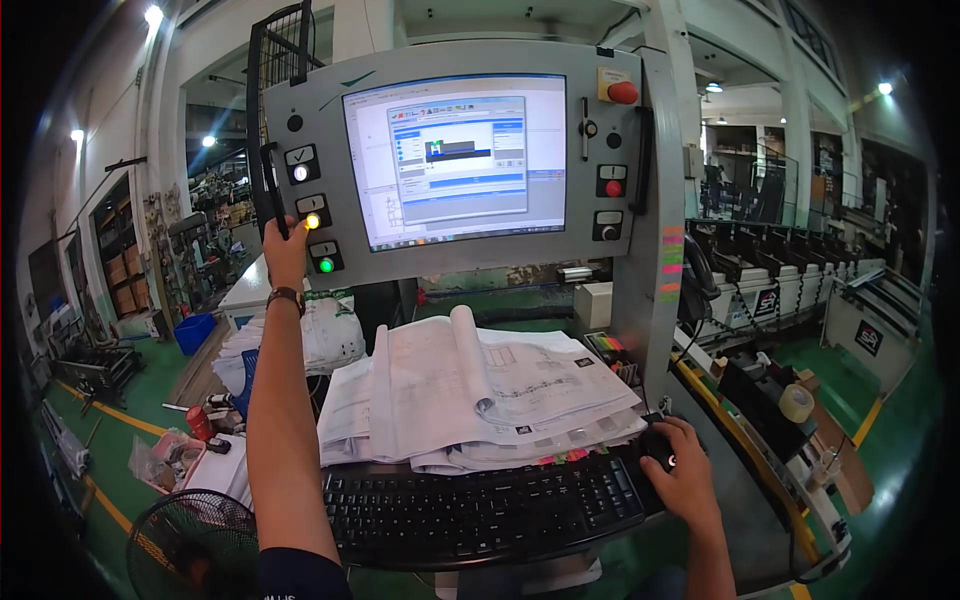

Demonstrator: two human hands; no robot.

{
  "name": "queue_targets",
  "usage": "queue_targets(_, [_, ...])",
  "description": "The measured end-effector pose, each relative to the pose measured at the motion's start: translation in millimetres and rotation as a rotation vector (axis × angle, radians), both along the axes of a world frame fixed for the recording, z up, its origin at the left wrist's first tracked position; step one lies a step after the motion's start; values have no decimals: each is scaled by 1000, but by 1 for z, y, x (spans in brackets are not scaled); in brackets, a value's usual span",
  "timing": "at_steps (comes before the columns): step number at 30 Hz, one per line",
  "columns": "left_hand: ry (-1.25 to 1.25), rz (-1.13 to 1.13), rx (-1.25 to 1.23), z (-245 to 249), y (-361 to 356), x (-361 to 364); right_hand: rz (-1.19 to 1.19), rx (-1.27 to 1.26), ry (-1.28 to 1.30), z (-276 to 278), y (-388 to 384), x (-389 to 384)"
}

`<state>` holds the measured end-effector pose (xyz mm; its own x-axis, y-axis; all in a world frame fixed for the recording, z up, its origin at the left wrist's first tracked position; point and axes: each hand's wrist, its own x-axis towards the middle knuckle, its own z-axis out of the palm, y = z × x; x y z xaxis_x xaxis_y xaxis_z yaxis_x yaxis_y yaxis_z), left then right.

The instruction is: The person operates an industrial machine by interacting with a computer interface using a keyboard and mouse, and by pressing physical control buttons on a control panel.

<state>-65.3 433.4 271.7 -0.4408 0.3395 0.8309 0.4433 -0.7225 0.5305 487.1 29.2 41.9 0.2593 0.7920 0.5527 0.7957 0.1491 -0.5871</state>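
Note:
My left hand [286, 248] is raised to the left edge of the grey control panel [450, 262], beside the lit yellow button [312, 221]; its fingers are partly hidden, and what they grip, if anything, cannot be made out. A green button [326, 265] glows just below. My right hand [682, 468] is wrapped round a black mouse [656, 446] at the right end of the black keyboard [480, 510]. The screen [455, 160] shows an open software window. Large printed drawings [530, 385] lie between panel and keyboard, one sheet partly rolled.
A black fan [190, 545] stands at the lower left, near a pink basket [170, 460] of small items. A red emergency knob [622, 93] is at the panel's top right. Tape [796, 402] and cardboard lie at the right, beside a yellow-edged rail. Machinery stands behind.

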Motion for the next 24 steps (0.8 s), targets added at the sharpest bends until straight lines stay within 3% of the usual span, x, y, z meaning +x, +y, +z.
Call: queue_targets(24, [9,0,2,1,-13,6,-66,34,32,-6,1,2])
